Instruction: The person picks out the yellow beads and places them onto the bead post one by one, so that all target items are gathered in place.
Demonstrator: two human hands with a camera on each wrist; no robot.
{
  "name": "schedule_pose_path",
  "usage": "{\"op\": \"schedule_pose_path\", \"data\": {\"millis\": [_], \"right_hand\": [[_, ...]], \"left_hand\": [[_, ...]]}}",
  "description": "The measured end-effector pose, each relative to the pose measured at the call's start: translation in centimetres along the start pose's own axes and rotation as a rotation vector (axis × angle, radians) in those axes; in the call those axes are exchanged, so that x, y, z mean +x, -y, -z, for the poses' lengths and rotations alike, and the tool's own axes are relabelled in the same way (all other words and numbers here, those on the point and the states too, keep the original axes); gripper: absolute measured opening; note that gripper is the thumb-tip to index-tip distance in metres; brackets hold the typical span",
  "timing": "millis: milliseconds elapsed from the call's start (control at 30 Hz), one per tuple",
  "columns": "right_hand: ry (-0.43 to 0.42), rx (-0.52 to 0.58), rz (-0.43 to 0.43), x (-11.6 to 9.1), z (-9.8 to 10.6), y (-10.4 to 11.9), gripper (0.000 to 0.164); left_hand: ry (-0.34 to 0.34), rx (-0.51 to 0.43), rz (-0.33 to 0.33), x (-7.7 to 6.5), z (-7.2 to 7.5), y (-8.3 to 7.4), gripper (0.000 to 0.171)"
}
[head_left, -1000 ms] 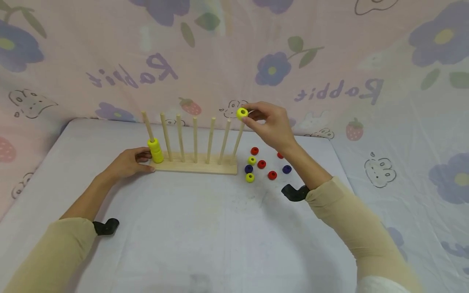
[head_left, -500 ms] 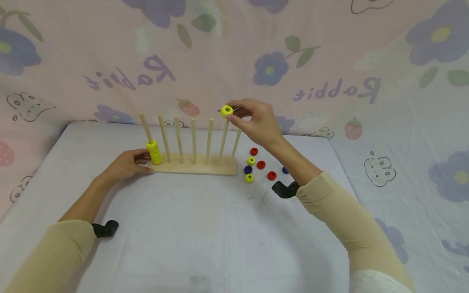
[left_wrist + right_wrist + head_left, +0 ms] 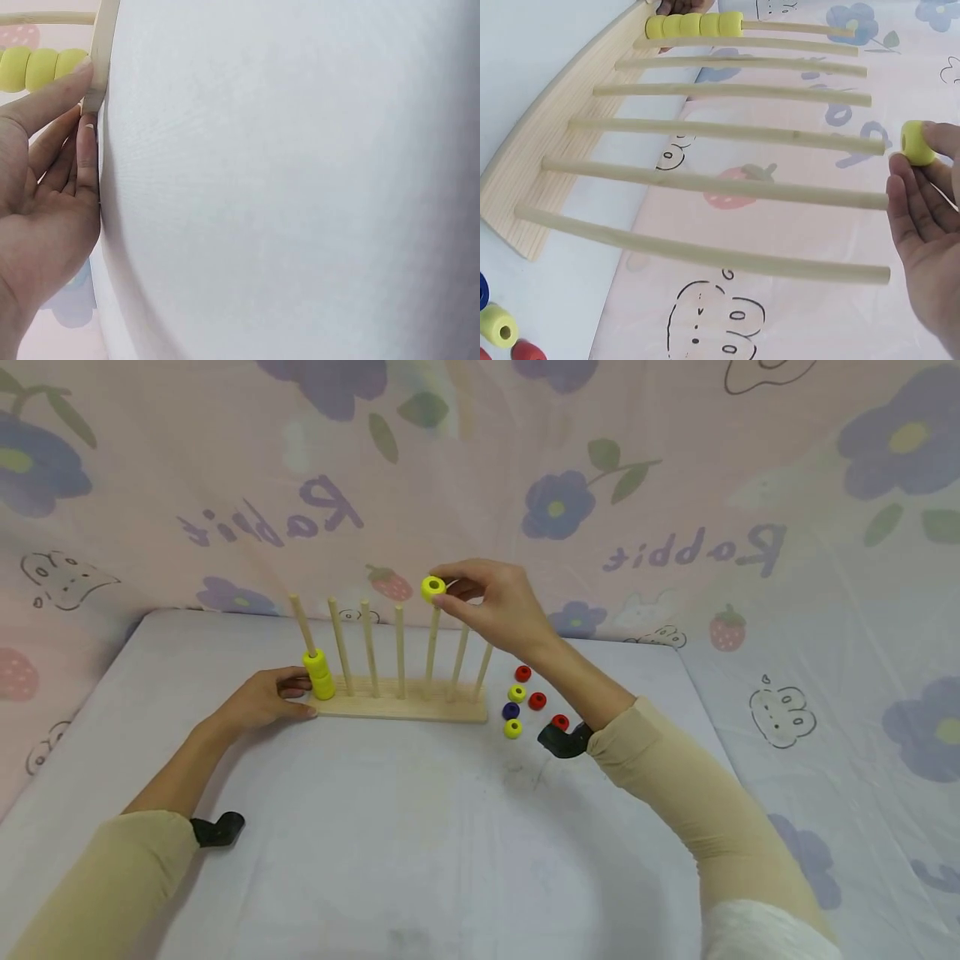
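A wooden peg rack (image 3: 405, 707) with a row of upright pegs stands toward the back of the table. Its leftmost peg carries several stacked yellow beads (image 3: 694, 25). My left hand (image 3: 262, 700) grips the left end of the base, thumb at the front and fingers behind; the left wrist view shows the thumb (image 3: 56, 97) on the wood beside the yellow stack. Between thumb and fingertips, my right hand (image 3: 495, 607) pinches a yellow bead (image 3: 432, 588), its hole showing. In the head view that bead overlaps the top of the third peg from the right.
Loose beads lie right of the rack: red beads (image 3: 537, 701), yellow beads (image 3: 513, 728) and a blue bead (image 3: 511, 711). The right forearm and its black wrist mount (image 3: 564, 740) pass over that area. A printed cloth (image 3: 465, 460) hangs behind the table (image 3: 360, 827).
My right hand has carried the yellow bead leftward above the peg tops, from the rightmost peg to the third from the right. The left hand stays at the base's end.
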State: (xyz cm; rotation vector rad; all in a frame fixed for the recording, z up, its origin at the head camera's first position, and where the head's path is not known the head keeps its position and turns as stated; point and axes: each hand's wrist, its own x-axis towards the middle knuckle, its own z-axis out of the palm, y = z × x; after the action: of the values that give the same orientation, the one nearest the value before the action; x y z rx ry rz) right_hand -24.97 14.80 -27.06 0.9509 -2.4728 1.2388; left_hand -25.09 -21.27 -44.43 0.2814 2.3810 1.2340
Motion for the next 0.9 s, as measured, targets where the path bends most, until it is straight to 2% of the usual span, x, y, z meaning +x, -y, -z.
{"op": "schedule_pose_path", "data": {"millis": [267,467,567,900], "right_hand": [[0.039,-0.023,0.023,1.3,-0.9,0.4,0.027],[0.069,-0.003,0.024,2.4,-2.1,1.2,0.027],[0.08,0.002,0.023,2.8,-2.6,1.6,0.028],[0.097,-0.006,0.035,4.0,-3.8,1.7,0.028]], "left_hand": [[-0.005,0.001,-0.008,0.2,-0.1,0.2,0.083],[-0.008,0.012,0.004,-0.4,0.3,0.6,0.082],[-0.01,0.012,-0.01,-0.5,0.4,0.7,0.082],[-0.006,-0.001,-0.034,0.1,0.0,0.6,0.082]]}}
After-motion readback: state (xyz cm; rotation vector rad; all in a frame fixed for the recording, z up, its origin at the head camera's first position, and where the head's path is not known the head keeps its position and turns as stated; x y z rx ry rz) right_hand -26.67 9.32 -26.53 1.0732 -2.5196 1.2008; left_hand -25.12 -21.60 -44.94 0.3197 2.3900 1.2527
